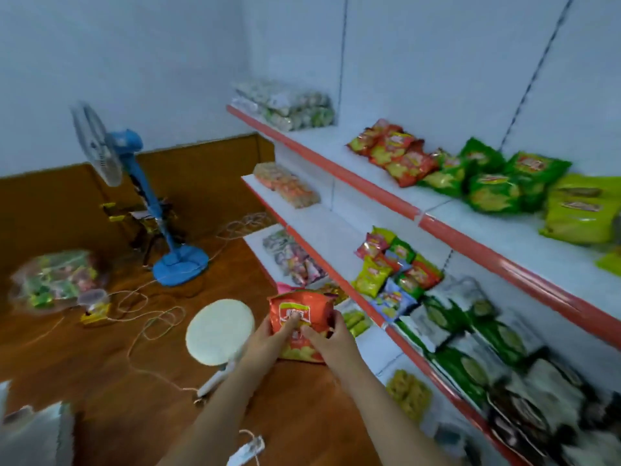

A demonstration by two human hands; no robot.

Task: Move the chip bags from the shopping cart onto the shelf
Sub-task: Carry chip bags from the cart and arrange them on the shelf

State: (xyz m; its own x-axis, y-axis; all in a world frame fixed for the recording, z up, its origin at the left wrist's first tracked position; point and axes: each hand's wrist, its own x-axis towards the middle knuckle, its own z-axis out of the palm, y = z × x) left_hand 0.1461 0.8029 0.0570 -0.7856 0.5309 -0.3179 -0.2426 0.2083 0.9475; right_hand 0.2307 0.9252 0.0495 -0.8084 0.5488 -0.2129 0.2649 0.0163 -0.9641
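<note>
Holding one orange chip bag [300,322] in both hands, out over the wooden floor [117,415] just short of the shelf [336,274]. Left hand [268,338] clasping the bag's left edge, thumb laid across the printed front. Right hand [327,339] clasping the right edge, fingers curled round the side, thumb also on the front. Each grip pressed on the bag from opposite sides; bag upright, top edge pointing away, lower half partly covered by both hands. Bag not touching the shelf, level with its lower tiers and near the red front rail.

Noted on the shelf: red chip bags [393,153] and green chip bags [487,183] on the upper tier, yellow-green bags [578,213] further right; a mixed heap of small bags [393,274] on the middle tier, dark green and white bags [470,331] beside it.

Away from the shelf, on the floor: a blue standing fan [134,196], a clear sack of snacks [53,277], a round white hand fan [220,326] just left of the held bag, loose cords [148,317]. Image blurred toward the edges; fine print unreadable.
</note>
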